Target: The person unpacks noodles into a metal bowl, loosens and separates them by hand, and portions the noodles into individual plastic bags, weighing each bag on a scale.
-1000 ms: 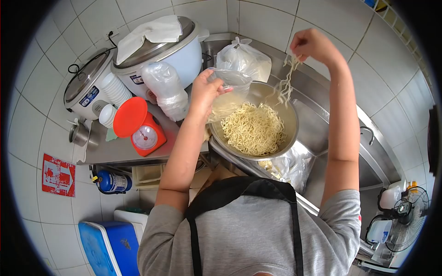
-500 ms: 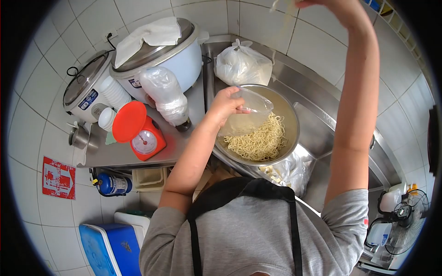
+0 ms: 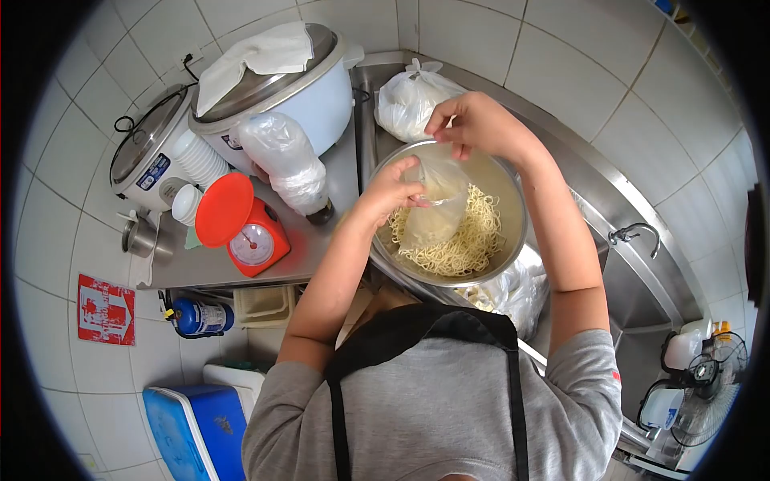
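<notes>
A wide metal bowl (image 3: pixel 516 232) rests at the sink's edge with a heap of pale noodles (image 3: pixel 473 240) inside. Over its left part, my left hand (image 3: pixel 395 191) grips the rim of a clear plastic bag (image 3: pixel 437 204), which hangs in front of the noodles. My right hand (image 3: pixel 473 127) is just above the bag's mouth, its fingers bent and pointing left and down. Whether anything is between those fingers is too small to tell. Behind the bowl sits a knotted white plastic bag (image 3: pixel 413 100).
A red scale (image 3: pixel 255 240), stacked white cups (image 3: pixel 200 160), a wrapped bottle (image 3: pixel 285 160) and two cookers (image 3: pixel 313 120) stand on the left counter. A faucet (image 3: pixel 638 234) is at the right. More plastic bags (image 3: pixel 521 293) lie below the bowl.
My right hand, holding noodles earlier, rose to the top right and has come down to the bag's mouth. My left hand moved right with the bag, over the bowl.
</notes>
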Demonstrator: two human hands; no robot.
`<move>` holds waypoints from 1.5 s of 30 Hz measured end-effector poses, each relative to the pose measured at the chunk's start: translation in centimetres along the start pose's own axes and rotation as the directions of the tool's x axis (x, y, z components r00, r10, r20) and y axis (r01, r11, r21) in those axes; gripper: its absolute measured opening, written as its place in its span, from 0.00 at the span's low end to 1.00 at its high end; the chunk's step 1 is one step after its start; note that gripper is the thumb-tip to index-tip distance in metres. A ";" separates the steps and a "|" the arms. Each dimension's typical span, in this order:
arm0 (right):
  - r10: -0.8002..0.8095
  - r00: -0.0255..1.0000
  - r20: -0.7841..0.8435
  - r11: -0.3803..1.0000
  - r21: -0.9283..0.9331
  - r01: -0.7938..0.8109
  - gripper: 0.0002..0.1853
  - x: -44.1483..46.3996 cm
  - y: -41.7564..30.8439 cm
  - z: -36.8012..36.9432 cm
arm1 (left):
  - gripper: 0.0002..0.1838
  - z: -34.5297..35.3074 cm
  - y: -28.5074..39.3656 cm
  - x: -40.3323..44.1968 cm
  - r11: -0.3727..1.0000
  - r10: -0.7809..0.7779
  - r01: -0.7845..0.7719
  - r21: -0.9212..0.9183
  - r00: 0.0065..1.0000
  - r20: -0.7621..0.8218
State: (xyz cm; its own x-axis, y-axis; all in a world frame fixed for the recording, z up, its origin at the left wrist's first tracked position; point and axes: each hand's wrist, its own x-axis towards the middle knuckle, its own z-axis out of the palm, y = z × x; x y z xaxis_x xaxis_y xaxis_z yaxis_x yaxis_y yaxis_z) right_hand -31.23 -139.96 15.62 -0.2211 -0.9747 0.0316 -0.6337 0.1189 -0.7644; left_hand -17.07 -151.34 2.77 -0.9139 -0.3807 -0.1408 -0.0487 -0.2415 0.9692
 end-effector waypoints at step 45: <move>-0.326 0.912 -0.250 0.944 -0.132 0.302 0.06 0.4 -4.2 -7.1 | 0.36 2.3 3.2 -1.3 0.989 0.114 -0.114 -0.092 0.994 -0.003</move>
State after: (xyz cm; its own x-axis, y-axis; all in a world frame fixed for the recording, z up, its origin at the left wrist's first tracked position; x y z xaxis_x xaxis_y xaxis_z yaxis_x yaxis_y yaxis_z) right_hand -33.92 -139.46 23.37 -0.1798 -0.8803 0.4390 -0.7631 -0.1568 -0.6270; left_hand -17.01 -149.56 6.57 -0.9123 -0.4085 -0.0303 0.0925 -0.2776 0.9562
